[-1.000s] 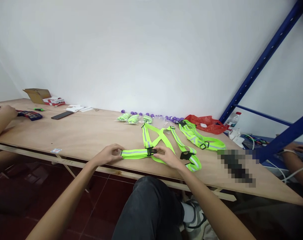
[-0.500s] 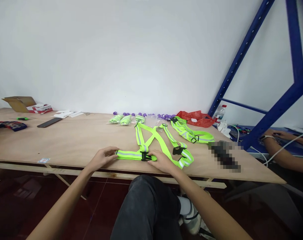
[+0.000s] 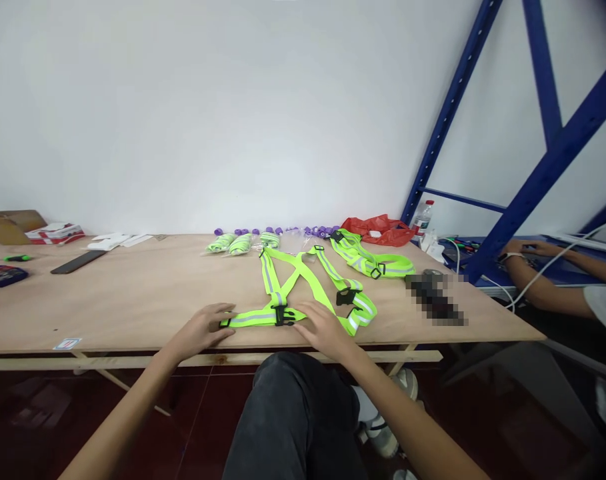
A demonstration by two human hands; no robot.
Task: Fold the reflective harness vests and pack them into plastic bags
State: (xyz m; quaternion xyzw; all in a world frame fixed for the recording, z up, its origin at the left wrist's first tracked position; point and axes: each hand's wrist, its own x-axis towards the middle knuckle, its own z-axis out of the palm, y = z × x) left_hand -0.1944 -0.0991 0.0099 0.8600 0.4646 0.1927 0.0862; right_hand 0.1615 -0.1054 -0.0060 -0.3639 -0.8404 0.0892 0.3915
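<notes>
A neon-green reflective vest [image 3: 307, 271] made of elastic straps with grey stripes lies spread on the table, its straps crossing in the middle. My left hand [image 3: 201, 328] is at the left end of its lower strap, fingers above and thumb below the black slider there. My right hand [image 3: 323, 328] bends over the same strap just right of a black prong buckle [image 3: 284, 316], fingertips on the webbing. The hand hides part of the strap. The black socket half of a buckle [image 3: 346, 297] lies farther right on the looped strap.
Behind are bagged green bundles [image 3: 240, 244], purple rolls [image 3: 323, 231] and a red plastic bag [image 3: 380, 231]. Another green vest [image 3: 373, 259] lies to the right, near a blurred dark object [image 3: 435, 300]. A blue rack [image 3: 503, 217] and another person's arms [image 3: 543, 270] are at far right.
The view has turned slightly right. The lower strap's left end has dropped nearer the table's front edge, and my left fingers and thumb are farther apart around it. My right hand stays beside the buckle.
</notes>
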